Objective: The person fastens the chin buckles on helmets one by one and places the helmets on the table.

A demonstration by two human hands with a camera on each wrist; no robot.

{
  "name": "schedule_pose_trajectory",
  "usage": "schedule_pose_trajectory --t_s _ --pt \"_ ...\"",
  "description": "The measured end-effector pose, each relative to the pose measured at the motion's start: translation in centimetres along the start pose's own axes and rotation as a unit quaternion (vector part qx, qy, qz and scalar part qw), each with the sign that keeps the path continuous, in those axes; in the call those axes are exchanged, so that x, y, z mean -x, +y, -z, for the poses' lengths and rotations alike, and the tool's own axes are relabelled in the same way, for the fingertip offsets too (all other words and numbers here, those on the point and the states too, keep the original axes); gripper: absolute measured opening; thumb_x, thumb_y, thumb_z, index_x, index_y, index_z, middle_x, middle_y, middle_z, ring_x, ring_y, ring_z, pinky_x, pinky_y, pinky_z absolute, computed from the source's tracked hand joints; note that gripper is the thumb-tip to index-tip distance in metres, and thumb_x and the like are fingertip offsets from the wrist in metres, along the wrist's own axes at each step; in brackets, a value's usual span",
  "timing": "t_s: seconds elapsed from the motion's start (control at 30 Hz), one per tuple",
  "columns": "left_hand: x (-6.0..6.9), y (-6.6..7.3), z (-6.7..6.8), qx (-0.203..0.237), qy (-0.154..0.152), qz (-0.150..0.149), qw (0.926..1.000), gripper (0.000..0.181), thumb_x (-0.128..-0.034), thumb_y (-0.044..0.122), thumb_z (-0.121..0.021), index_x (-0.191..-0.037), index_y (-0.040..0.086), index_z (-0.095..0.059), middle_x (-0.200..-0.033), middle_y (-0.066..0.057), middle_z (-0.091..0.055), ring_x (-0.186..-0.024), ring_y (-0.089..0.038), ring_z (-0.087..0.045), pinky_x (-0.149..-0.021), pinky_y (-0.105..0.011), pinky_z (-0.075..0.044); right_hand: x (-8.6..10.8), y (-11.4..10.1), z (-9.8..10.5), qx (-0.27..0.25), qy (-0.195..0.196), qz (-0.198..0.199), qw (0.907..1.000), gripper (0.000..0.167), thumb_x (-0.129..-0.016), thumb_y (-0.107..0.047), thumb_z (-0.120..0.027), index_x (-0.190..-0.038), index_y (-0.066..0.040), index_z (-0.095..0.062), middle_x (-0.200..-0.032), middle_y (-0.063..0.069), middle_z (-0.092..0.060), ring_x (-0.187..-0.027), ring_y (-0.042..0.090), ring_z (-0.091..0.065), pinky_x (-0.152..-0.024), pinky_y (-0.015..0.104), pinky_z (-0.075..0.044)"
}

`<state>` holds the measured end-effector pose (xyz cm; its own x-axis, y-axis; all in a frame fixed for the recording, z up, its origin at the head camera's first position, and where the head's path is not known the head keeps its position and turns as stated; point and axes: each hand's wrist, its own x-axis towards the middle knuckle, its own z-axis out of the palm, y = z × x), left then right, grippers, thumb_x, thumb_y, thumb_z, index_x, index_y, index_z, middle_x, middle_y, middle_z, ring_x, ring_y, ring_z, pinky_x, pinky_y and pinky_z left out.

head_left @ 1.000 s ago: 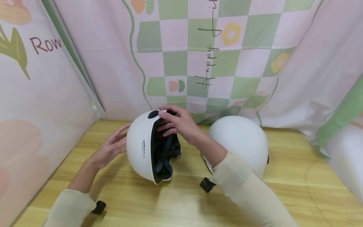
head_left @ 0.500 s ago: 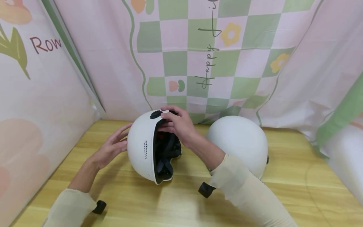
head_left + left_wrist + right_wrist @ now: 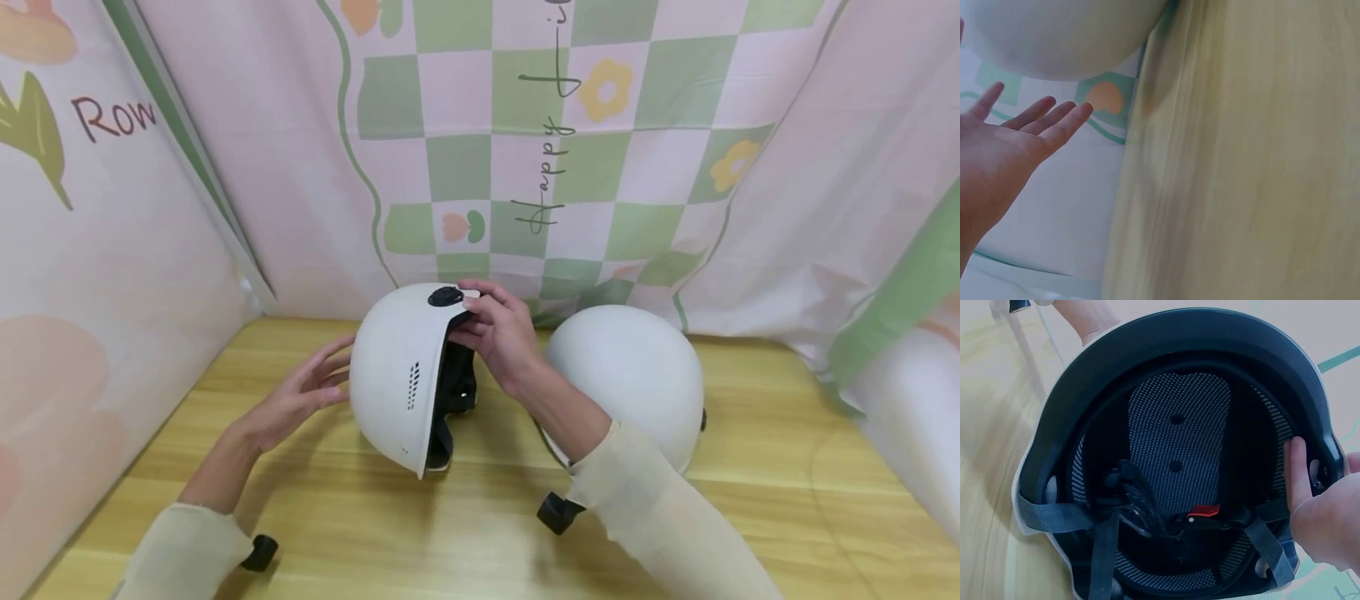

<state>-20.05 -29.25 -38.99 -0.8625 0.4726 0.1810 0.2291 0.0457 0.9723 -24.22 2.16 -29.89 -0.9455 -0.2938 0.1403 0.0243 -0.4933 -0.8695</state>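
A white helmet [image 3: 393,375] stands tilted on its side, its opening turned to the right. My right hand [image 3: 504,335] grips its upper rim beside a black round fitting [image 3: 446,297], thumb outside and fingers inside. From the right wrist view, those fingers press on the dark padded liner [image 3: 1179,437], near black straps [image 3: 1105,556] and a red buckle tab [image 3: 1204,510]. On the left, my left hand [image 3: 300,397] has its fingers spread close to the shell. The left wrist view shows that hand [image 3: 1007,147] below the shell [image 3: 1066,40], fingers extended; fingertip contact is unclear.
A second white helmet [image 3: 626,379] sits dome up on the wooden table [image 3: 480,546], partly behind my right forearm. A checkered printed curtain [image 3: 525,150] hangs along the back, and a printed panel [image 3: 112,250] borders the left side.
The helmet has shifted right and turned, so less of its inside shows in the head view. My right hand moved right with it. My left hand has hardly moved.
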Motion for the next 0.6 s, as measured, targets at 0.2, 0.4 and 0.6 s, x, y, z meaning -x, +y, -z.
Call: schedule_pose_trajectory --t_s 0.2,0.4,0.6 --pt "0.1 -0.2 0.0 -0.016 -0.005 0.013 0.9998 0.070 -0.1059 0.002 -0.049 -0.167 0.021 -0.019 -0.166 -0.030 -0.018 -0.148 -0.048 -0.027 -0.107 -0.031 -0.045 0.4 0.2 0.5 -0.008 -0.015 0.013 0.9998 0.035 -0.099 0.000 -0.045 -0.132 0.005 -0.054 -0.094 0.004 -0.074 -0.074 0.015 -0.069 -0.069 0.027 -0.057" --pt "0.3 -0.6 0.0 -0.008 -0.009 0.034 0.9993 0.075 -0.1047 0.003 -0.054 -0.167 0.018 -0.015 -0.166 -0.030 -0.017 -0.147 -0.051 -0.027 -0.106 -0.033 -0.046 0.6 0.6 1.0 -0.025 -0.013 0.019 0.9994 0.035 -0.097 0.002 -0.043 -0.129 0.002 -0.057 -0.097 0.005 -0.073 -0.072 0.016 -0.066 -0.068 0.027 -0.056" --pt "0.4 -0.7 0.0 -0.009 -0.006 0.051 0.9986 0.079 -0.1035 0.004 -0.057 -0.167 0.019 -0.013 -0.165 -0.027 -0.020 -0.145 -0.045 -0.034 -0.107 -0.043 -0.046 0.8 0.9 1.7 -0.048 0.003 0.028 0.9985 0.036 -0.096 0.002 -0.041 -0.128 0.001 -0.056 -0.100 0.006 -0.073 -0.073 0.015 -0.066 -0.069 0.027 -0.055"
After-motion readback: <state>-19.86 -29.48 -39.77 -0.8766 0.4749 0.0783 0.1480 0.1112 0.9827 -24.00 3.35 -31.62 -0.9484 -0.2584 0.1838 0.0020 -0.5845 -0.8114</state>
